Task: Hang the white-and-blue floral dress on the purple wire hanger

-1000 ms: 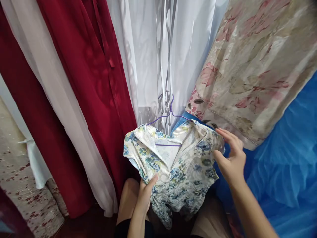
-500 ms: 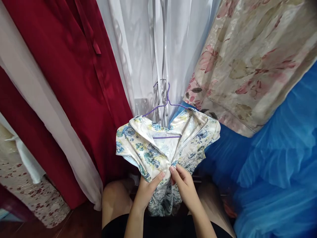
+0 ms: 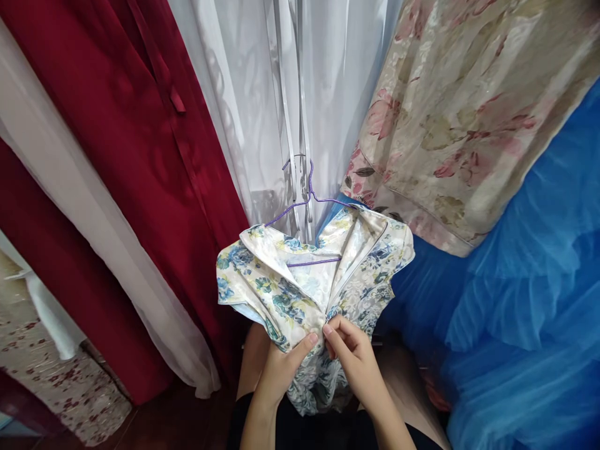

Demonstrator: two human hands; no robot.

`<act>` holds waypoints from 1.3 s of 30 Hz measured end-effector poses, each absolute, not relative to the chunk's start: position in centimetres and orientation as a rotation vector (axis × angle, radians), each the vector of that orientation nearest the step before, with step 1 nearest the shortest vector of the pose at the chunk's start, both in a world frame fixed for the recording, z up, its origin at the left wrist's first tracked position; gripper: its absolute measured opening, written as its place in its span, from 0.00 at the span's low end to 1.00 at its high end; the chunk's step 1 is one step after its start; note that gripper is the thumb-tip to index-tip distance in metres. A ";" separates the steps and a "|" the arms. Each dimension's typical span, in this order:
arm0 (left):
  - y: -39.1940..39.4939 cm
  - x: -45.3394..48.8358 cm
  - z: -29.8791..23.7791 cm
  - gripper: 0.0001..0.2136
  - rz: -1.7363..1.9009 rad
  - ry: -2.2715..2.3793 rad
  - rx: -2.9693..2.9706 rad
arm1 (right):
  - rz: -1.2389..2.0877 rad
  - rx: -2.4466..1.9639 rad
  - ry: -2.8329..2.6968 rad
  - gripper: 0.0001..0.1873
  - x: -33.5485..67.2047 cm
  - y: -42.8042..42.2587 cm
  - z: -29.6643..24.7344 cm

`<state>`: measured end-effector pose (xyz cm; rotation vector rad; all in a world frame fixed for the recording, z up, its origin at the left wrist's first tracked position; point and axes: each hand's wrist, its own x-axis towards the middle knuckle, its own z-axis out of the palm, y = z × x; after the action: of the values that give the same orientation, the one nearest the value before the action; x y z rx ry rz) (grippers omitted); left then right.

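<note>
A short-sleeved floral dress (image 3: 295, 300), white with blue and yellow flowers, hangs by its shoulders on a purple wire hanger (image 3: 323, 200) in front of me. Its neck opening spreads in a V, and the lower cloth bunches over my lap. My left hand (image 3: 285, 365) grips the cloth just left of the V's bottom point, thumb on top, other fingers hidden beneath. At that point, my right hand (image 3: 349, 350) pinches the opening's edge between thumb and index finger. Any small fastener between those fingertips is too hidden to make out.
White cloth with long ribbons (image 3: 304, 94) hangs behind the hanger. Dark red fabric (image 3: 173, 250) and a pale sheer strip (image 3: 117, 219) hang at left. On the right are a pink-flowered beige garment (image 3: 445, 144) and ruffled blue tulle (image 3: 515, 350).
The view has shifted slightly, so the hanging garments appear a little further left. Both hands keep their hold on the dress and sit slightly lower. My left leg has moved inward.
</note>
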<state>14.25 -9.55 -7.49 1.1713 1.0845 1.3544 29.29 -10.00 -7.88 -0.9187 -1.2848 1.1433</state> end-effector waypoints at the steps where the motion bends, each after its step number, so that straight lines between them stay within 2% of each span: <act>1: -9.6 14.5 -7.2 0.23 1.372 1.097 1.155 | 1.151 -0.918 -1.273 0.20 29.4 -10.1 -7.8; 5: -9.7 15.5 -6.2 0.22 1.384 1.134 1.158 | 1.175 -0.923 -1.141 0.15 29.7 -10.2 -7.9; 9: -9.4 15.6 -6.0 0.19 1.267 1.101 1.258 | 1.153 -0.935 -1.103 0.15 30.2 -10.4 -7.9; 17: -9.2 14.8 -8.5 0.27 1.299 1.179 1.099 | 1.245 -0.924 -1.107 0.17 31.2 -10.8 -6.9; 23: -8.4 14.2 -8.5 0.24 1.788 1.320 0.805 | 1.339 -0.871 -0.982 0.18 31.0 -10.7 -7.0; 28: -8.9 13.6 -8.1 0.15 2.284 1.447 1.086 | 1.442 -0.801 -0.865 0.17 30.6 -10.7 -7.0; 31: -9.7 14.6 -7.5 0.05 2.000 1.260 1.579 | 1.454 -0.795 -0.857 0.18 30.3 -10.7 -6.7; 34: -10.3 16.5 -7.2 0.09 1.603 1.196 1.742 | 1.453 -0.789 -0.870 0.19 30.2 -10.7 -6.5; 36: -10.5 17.7 -7.4 0.10 1.559 1.207 1.689 | 1.455 -0.789 -0.872 0.19 30.2 -10.8 -6.5; 39: -10.5 18.5 -7.7 0.04 1.581 1.210 1.648 | 1.457 -0.778 -0.874 0.19 29.9 -11.0 -6.7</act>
<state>18.50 -10.47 -7.73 1.6482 1.2102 1.5811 29.94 -10.98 -6.71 -0.7778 -0.8737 1.4574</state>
